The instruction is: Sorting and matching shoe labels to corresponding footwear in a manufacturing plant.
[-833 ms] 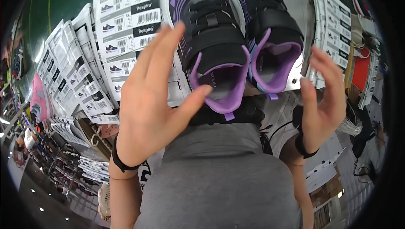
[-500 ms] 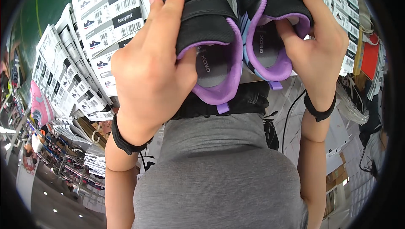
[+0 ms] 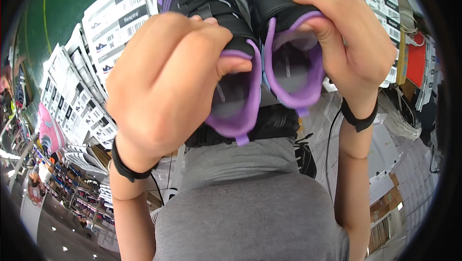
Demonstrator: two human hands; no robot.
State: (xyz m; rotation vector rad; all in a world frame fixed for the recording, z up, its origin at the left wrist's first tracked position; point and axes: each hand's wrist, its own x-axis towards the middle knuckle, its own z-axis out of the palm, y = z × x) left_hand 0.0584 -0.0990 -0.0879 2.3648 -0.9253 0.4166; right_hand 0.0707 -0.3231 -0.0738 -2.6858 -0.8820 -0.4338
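Shoes, a black pair with purple lining, straps and heel tabs, are held side by side before stacked white shoeboxes (image 3: 77, 92). Left hand (image 3: 163, 83) clamps the left shoe (image 3: 226, 68) at its collar; right hand (image 3: 351, 44) clamps the right shoe (image 3: 288, 54) likewise.

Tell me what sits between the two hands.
In the head view, two black shoes with purple lining, side by side: the left hand grips the left shoe, the right hand the right shoe.
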